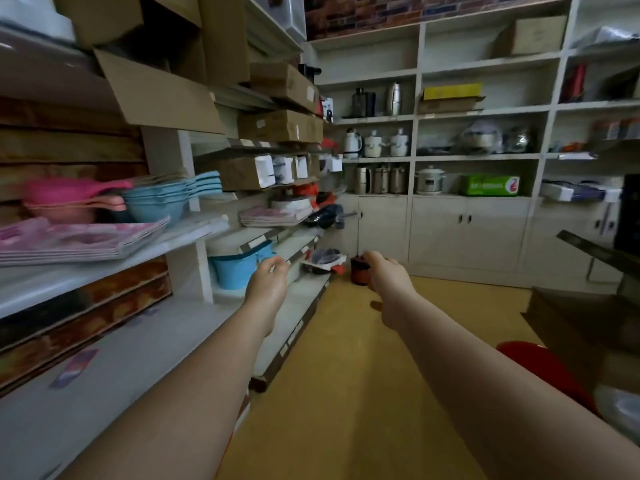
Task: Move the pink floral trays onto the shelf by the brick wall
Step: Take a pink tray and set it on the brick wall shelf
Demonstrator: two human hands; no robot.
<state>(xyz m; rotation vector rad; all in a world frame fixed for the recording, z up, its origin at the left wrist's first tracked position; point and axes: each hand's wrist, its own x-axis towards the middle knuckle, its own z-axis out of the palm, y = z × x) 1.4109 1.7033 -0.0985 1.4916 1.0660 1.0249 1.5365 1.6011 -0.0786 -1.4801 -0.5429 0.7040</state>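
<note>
A stack of flat pink floral plastic trays [74, 242] lies at the front edge of a white left-hand shelf board [104, 271], just in front of stacked pink plastic bowls [74, 199] and pale blue plastic bowls [166, 197]. Farther along the same shelving, toward the corner under the red brick wall [398, 10], a second stack of pink floral trays [275, 216] rests on a shelf board. Below it stands a blue plastic bucket [239, 266]. The left hand [268, 284] reaches forward over the lower shelf, fingers loosely curled and holding nothing. The right hand [388, 282] stretches out above the yellow floor [346, 393], fingers relaxed and likewise holding nothing, near a small dark red pot [358, 270].
</note>
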